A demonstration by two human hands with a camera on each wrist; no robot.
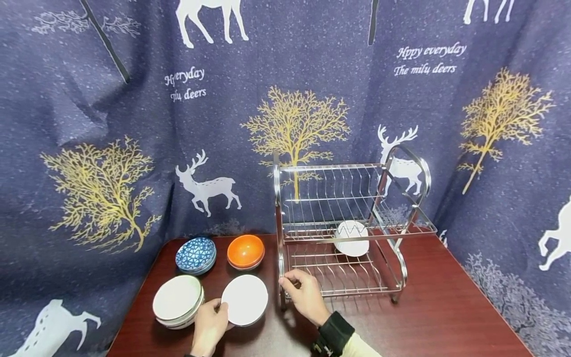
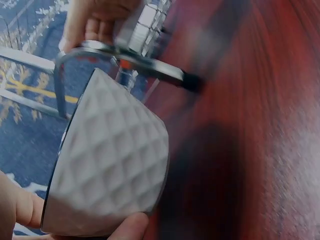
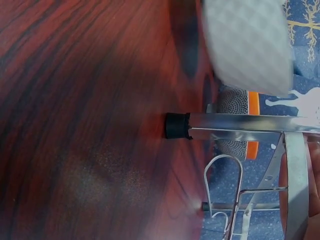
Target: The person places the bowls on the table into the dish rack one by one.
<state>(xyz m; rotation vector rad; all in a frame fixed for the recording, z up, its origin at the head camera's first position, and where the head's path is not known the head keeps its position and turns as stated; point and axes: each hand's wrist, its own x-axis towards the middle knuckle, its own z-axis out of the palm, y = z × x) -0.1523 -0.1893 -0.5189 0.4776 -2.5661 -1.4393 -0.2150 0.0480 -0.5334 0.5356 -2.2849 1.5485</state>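
So the loading looks barely started: just one white dish [image 1: 352, 239] sits inside the rack [image 1: 352, 228], on the lower tier toward the back, and every other slot I can see is bare wire. Left of the rack, the left hand [image 1: 208, 325] has its fingers curled round the rim of a white bowl [image 1: 245, 299], tipped up so the inside faces the camera, close to the rack's front-left post. The right hand [image 1: 305, 293] is wrapped round the bottom of that post, fingers closed on the metal. What's left, I'd guess, is pretty much everything: this bowl, plus a stack of white bowls [image 1: 178, 301] further left of the rack, a blue bowl [image 1: 196, 255] and an orange bowl [image 1: 245, 251] behind them. Material-wise, the rack is shiny chrome wire in two tiers with rounded end loops and black rubber feet [image 3: 177, 125]. The left wrist view shows the held bowl has a quilted diamond relief outside, matte white, looks ceramic. The blue one has a triangle pattern, the orange is glossy inside. The table [image 1: 446, 307] is dark red wood grain, fairly smooth.
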